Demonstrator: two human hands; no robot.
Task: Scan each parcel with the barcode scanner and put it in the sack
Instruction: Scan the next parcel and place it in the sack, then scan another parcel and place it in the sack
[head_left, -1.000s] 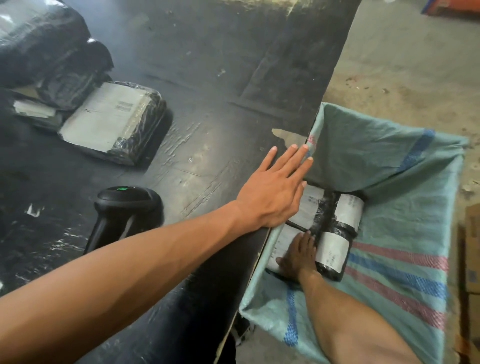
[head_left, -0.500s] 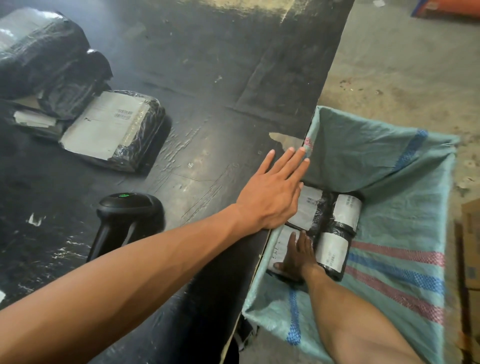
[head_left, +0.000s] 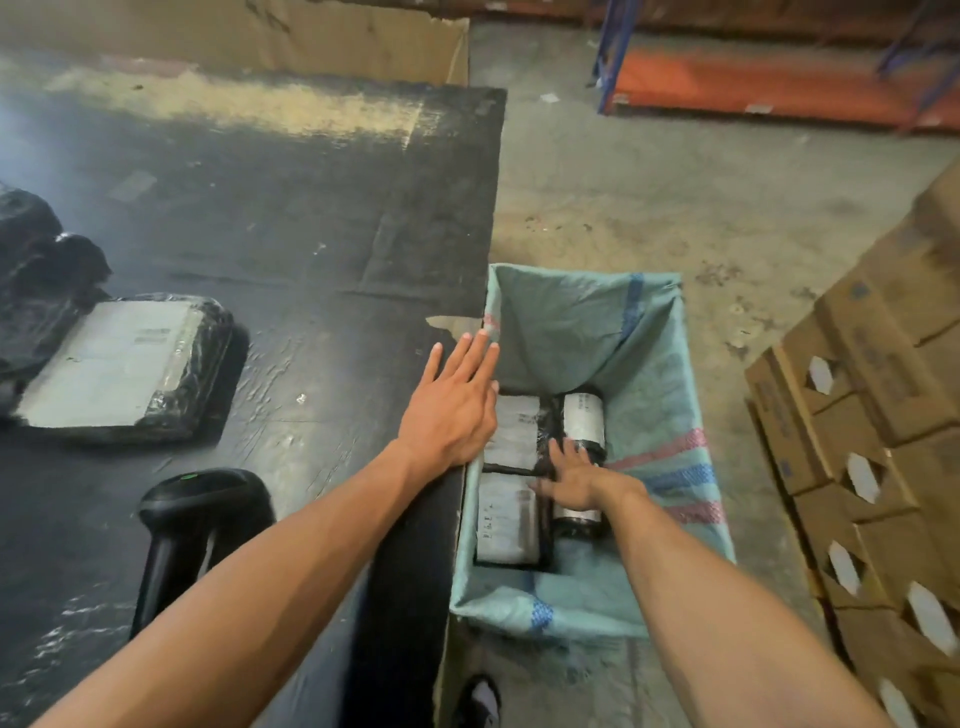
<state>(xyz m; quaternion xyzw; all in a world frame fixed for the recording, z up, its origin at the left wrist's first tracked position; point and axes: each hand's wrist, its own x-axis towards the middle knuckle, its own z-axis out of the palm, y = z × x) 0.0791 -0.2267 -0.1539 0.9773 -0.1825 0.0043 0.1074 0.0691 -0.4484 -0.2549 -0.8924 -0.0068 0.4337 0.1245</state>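
Note:
A green woven sack (head_left: 582, 322) stands open beside the black table's right edge. Inside it lie several black-wrapped parcels with white labels: two flat ones (head_left: 506, 517) on the left and a cylindrical one (head_left: 583, 418) on the right. My right hand (head_left: 571, 475) is down in the sack, fingers spread, resting on the parcels and holding nothing. My left hand (head_left: 452, 410) lies flat and open on the table edge next to the sack. The black barcode scanner (head_left: 195, 519) stands on the table near me. A flat wrapped parcel (head_left: 114, 364) lies at the table's left.
More black-wrapped parcels (head_left: 36, 265) are piled at the far left. The black table (head_left: 322, 218) has a cardboard wall behind it. Stacked cardboard boxes (head_left: 872, 415) stand on the right. An orange and blue rack (head_left: 769, 78) is across the concrete floor.
My right hand has shifted from the flat parcel at the sack's near left onto the cylindrical parcel further right. The view has lifted and widened. My left hand stays on the table edge.

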